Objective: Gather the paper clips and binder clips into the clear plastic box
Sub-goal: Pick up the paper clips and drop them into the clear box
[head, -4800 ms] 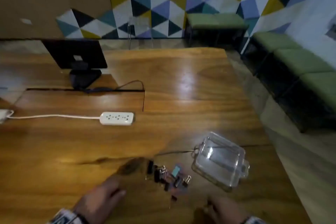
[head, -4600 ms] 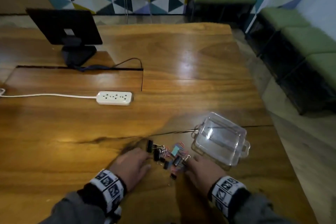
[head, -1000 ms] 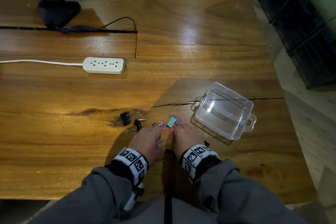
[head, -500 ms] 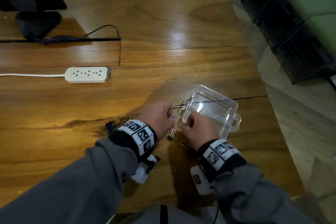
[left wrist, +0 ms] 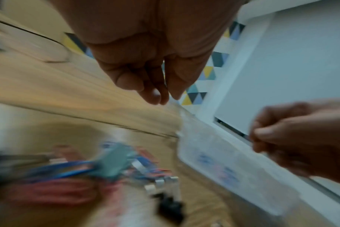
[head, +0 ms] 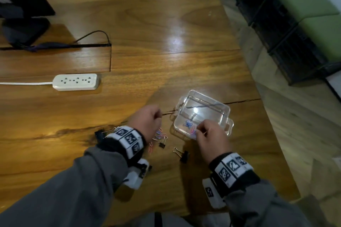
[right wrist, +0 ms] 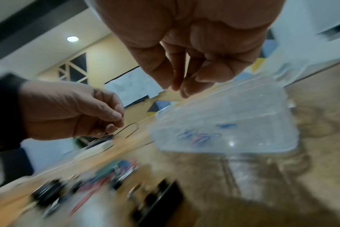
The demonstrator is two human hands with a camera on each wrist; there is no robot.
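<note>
Since half a second before, a few coloured paper clips (head: 189,126) had landed in the clear plastic box (head: 222,107), which stood near the table's (head: 166,24) right edge. Above its near rim the right hand (head: 212,139) hovered, fingertips drawn together; whether they pinched anything I could not tell. Left of the box, the left hand (head: 147,120) was raised with its fingers curled, its contents equally unclear. More clips lay beneath that wrist, with two black binder clips (head: 182,155) on the wood nearer the front edge. A white power strip (head: 75,81) sat toward the left edge.
</note>
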